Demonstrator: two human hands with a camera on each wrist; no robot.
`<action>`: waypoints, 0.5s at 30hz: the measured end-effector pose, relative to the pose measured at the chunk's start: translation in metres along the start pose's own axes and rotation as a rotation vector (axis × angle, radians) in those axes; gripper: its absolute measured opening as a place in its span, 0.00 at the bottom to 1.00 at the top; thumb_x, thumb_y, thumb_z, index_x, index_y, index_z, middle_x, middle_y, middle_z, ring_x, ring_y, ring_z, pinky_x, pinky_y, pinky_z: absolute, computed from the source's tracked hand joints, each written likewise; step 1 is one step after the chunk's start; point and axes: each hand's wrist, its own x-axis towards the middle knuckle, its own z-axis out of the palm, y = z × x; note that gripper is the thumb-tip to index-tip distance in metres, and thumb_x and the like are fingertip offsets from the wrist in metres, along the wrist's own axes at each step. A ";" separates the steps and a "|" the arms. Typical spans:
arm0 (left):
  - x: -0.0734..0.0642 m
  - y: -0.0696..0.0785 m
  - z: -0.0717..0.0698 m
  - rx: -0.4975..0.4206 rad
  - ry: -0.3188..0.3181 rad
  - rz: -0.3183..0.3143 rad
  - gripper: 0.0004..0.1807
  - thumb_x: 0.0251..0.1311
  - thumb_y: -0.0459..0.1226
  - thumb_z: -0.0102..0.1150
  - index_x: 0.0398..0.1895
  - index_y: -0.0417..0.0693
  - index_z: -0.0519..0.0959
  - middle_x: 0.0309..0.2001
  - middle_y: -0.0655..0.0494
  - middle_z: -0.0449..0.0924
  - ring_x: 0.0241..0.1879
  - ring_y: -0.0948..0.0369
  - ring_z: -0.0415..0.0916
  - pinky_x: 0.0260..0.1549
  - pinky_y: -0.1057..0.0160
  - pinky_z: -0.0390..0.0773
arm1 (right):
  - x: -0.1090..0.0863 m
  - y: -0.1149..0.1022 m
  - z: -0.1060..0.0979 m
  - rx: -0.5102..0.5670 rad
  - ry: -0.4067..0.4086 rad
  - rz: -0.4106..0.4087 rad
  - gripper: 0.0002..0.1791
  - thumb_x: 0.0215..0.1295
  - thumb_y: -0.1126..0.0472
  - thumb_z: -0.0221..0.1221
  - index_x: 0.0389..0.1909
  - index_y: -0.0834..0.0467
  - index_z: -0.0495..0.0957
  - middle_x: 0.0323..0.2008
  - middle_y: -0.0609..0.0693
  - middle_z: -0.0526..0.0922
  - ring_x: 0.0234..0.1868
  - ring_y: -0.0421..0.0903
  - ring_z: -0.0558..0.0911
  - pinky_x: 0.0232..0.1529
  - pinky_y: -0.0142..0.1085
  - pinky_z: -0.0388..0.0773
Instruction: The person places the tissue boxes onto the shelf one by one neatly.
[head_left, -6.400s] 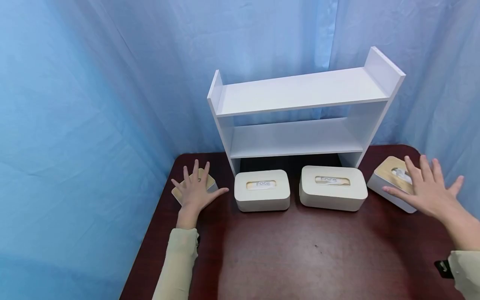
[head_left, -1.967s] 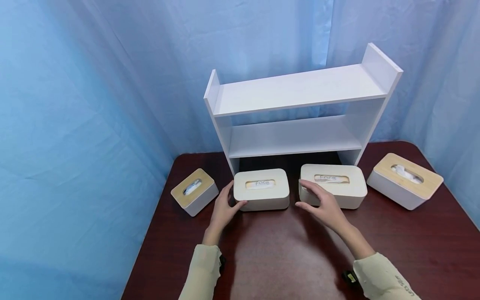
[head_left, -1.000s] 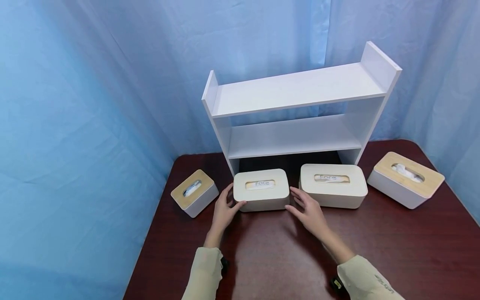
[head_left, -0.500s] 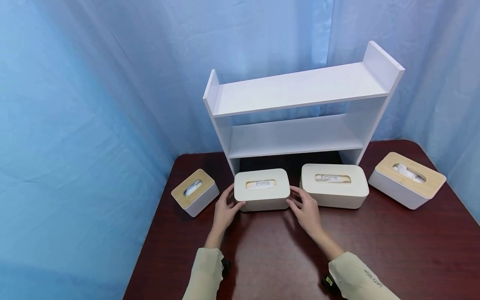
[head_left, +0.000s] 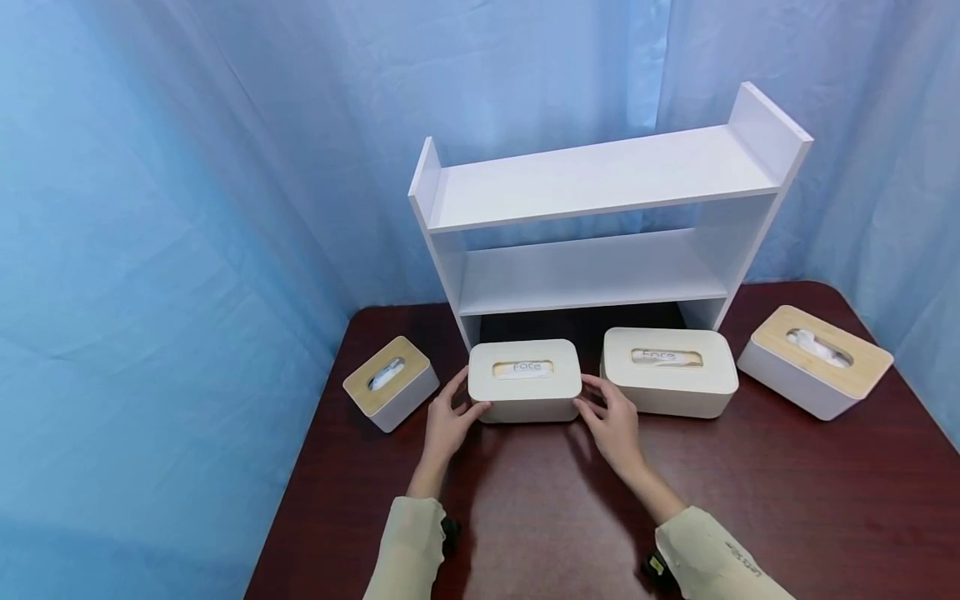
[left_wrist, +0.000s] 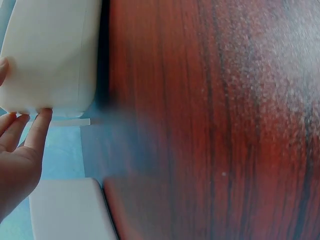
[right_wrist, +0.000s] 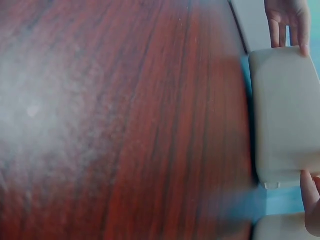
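Observation:
A cream tissue box (head_left: pixel 527 409) marked "Face" in its top slot stands on the table in front of the shelf. My left hand (head_left: pixel 448 423) holds its left end, thumb at the front corner and fingers along the side. At the opposite end my right hand (head_left: pixel 615 423) holds the box the same way. In the left wrist view, left fingertips (left_wrist: pixel 44 114) press against the end of the box (left_wrist: pixel 50 55). The right wrist view has both hands on the box (right_wrist: pixel 285 115), the right hand (right_wrist: pixel 311 202) at the lower end.
A second cream tissue box (head_left: pixel 667 400) sits just right of my right hand. Wood-topped tissue boxes stand further out, a small one (head_left: pixel 405 407) left and a larger one (head_left: pixel 787 383) right. Behind is a white two-tier shelf (head_left: pixel 592 271), with blue curtains around the dark red table (head_left: pixel 555 517).
Both hands were spread over the outer wood-topped boxes. They have come inward, the left reaching the cream box first, then the right sliding left onto its other end. The boxes have stayed put.

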 end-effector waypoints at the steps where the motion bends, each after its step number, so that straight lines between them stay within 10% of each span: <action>1: 0.000 0.001 0.000 0.005 0.002 -0.001 0.39 0.48 0.39 0.70 0.66 0.49 0.67 0.65 0.48 0.68 0.64 0.51 0.65 0.52 0.51 0.75 | 0.000 -0.002 0.000 -0.005 0.003 -0.002 0.20 0.54 0.74 0.64 0.50 0.70 0.76 0.47 0.65 0.79 0.48 0.62 0.80 0.42 0.41 0.80; 15: -0.006 0.027 -0.007 -0.061 -0.002 0.017 0.39 0.48 0.34 0.70 0.66 0.44 0.67 0.65 0.45 0.67 0.64 0.49 0.65 0.53 0.45 0.73 | -0.001 -0.048 -0.011 -0.019 0.024 -0.117 0.20 0.52 0.78 0.63 0.48 0.75 0.74 0.43 0.68 0.79 0.44 0.64 0.80 0.41 0.44 0.80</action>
